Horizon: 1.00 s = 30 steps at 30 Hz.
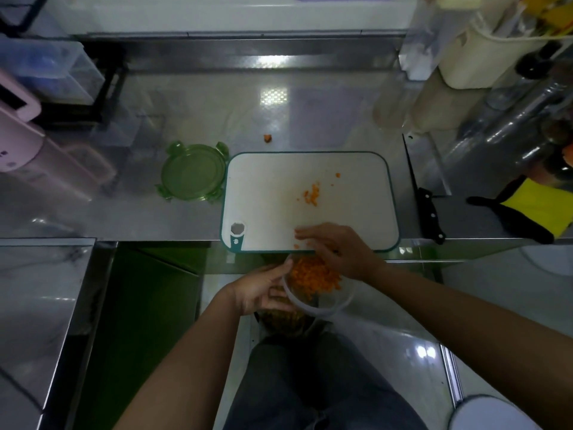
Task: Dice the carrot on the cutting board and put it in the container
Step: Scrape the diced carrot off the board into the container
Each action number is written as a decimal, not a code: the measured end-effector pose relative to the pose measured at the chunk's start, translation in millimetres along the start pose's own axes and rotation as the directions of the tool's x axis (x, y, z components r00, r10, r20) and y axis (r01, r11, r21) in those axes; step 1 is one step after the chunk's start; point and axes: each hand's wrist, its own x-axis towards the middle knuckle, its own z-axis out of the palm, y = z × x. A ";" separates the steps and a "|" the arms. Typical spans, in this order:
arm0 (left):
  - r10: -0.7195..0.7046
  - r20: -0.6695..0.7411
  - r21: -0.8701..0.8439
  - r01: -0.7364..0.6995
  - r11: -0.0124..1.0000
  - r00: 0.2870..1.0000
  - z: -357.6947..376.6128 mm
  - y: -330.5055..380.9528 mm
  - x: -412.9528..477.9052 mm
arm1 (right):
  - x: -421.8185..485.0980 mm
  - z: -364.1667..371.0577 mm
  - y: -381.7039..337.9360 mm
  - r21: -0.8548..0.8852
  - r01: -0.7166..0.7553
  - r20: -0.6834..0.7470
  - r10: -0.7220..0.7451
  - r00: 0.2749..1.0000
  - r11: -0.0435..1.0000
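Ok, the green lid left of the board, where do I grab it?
Probably pinch the green lid by its near-left tab, coming from the left. It lies flat on the counter, the tabs stick out past the rim, and the cutting board crowds its right side.

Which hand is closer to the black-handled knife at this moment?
Right. The right hand rests on the near edge of the cutting board, left of the knife; the left hand holds the container just off that edge, farther left.
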 end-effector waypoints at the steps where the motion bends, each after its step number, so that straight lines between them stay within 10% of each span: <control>1: -0.008 0.006 -0.006 0.008 1.000 1.000 -0.9 0.7 -0.1 | 6.8 -2.3 4.8 -0.016 -0.016 -0.014 0.015 1.000 1.000; 11: -0.028 0.015 0.005 0.028 1.000 0.999 -5.0 5.6 -2.0 | 48.8 -0.8 46.2 -0.456 -0.183 0.176 0.290 0.941 0.871; 24: -0.007 -0.013 0.022 0.007 1.000 1.000 5.2 1.7 -1.4 | -36.5 5.9 1.5 -0.189 0.092 0.425 -0.004 0.905 0.978; 30: 0.002 -0.025 0.009 -0.002 1.000 1.000 8.5 -1.8 -1.0 | -26.0 -1.7 -4.4 -0.061 -0.078 0.104 0.084 0.991 0.995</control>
